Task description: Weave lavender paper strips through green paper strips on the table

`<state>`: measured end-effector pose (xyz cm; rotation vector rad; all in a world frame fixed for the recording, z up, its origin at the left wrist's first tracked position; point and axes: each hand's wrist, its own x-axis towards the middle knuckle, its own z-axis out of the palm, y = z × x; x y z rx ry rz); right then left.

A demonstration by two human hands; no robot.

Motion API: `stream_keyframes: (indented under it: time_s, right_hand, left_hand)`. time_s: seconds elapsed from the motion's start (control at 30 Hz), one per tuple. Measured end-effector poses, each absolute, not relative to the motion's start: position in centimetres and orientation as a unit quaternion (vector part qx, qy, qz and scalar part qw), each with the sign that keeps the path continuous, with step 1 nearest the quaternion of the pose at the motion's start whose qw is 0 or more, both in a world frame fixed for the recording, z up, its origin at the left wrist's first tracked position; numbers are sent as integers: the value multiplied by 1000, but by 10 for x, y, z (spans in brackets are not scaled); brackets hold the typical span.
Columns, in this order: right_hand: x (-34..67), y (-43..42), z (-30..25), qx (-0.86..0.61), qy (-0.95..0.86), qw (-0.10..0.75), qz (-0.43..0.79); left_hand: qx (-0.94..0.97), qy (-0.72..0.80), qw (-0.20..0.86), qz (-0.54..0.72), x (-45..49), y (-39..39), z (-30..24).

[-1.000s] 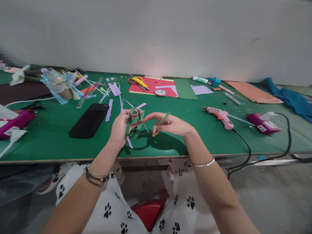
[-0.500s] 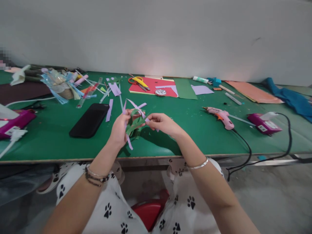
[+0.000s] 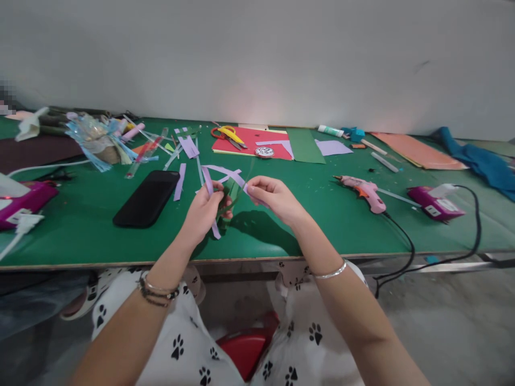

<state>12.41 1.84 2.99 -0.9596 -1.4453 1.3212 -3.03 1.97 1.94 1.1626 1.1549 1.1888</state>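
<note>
Evidently, over the green desk (image 3: 362,236), my left hand (image 3: 201,217) has its grip pinching flat lilac paper strips (image 3: 208,181) and narrow green paper strips (image 3: 234,192), presumably so they cannot spring apart; my right hand (image 3: 277,199) grips a lilac end, seemingly to guide it. Farther off, a pink plastic glue gun (image 3: 364,192) lies apparently within reach, and yellow-and-orange scissors (image 3: 232,136) rest on red paper (image 3: 276,136), perhaps parked there.

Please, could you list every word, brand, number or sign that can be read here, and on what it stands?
No word, brand or number is readable.
White-and-green tube: any print is too small.
Round disc: dark pattern, too blurred to tell if writing.
White clothing: black paw prints, no text.
</note>
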Motion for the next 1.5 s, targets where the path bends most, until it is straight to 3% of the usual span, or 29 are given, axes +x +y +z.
stream_keyframes:
  time_s: [0.33,0.57,0.7,0.8,0.97,1.07,1.27,1.5]
  right_hand:
    - [129,19,30,-418,-670,350,504]
    - [126,19,27,-434,-710,318,454]
    - [126,16,31,-423,-760,290,400]
    - [127,12,36,-421,-798,269,335]
    - [126,5,46,-441,-818,349,121]
    - [125,1,48,-427,-848,312,43]
    - [129,0,48,-459,-849,247,86]
    - [136,3,55,-419,-836,274,226]
  left_hand:
    - [499,441,554,501,-31,18,24]
    - [441,374,663,474,-30,16,29]
    - [475,401,618,481,-30,14,24]
    - [518,432,570,469,-31,14,21]
    - [570,454,523,443,-32,12,23]
    - [602,448,517,410,-32,11,24]
    - [640,425,522,370,-34,10,22]
    - [645,392,554,349,-33,7,26]
